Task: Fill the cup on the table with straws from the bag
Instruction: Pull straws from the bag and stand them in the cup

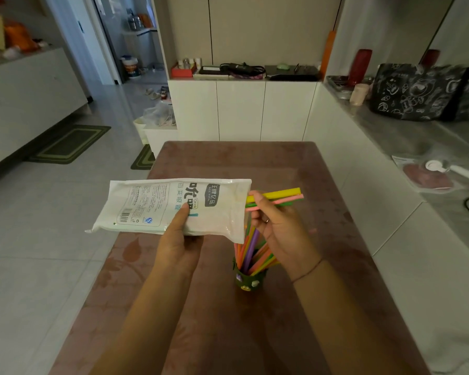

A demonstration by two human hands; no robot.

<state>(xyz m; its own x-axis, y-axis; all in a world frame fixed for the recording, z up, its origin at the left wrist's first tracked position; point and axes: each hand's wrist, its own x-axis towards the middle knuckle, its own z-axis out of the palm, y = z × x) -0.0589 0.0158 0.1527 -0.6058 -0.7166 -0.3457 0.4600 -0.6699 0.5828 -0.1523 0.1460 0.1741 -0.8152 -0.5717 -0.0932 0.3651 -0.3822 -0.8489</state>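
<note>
The left hand (179,239) is gripping the bag (171,205) at frame centre while the right hand (276,226) is pinching a few straws (282,197) out; next they likely need tipping into the cup (248,280) below.

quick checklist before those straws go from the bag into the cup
1. Left hand holds the bag: ok.
2. Right hand has a grip on the pulled straws: ok.
3. Pulled straws fully out of the bag: cannot tell.
4. Cup upright on the table: ok.
5. Room left in the cup: cannot tell, it already holds many straws.
6. Straws left in the bag: cannot tell.
</note>
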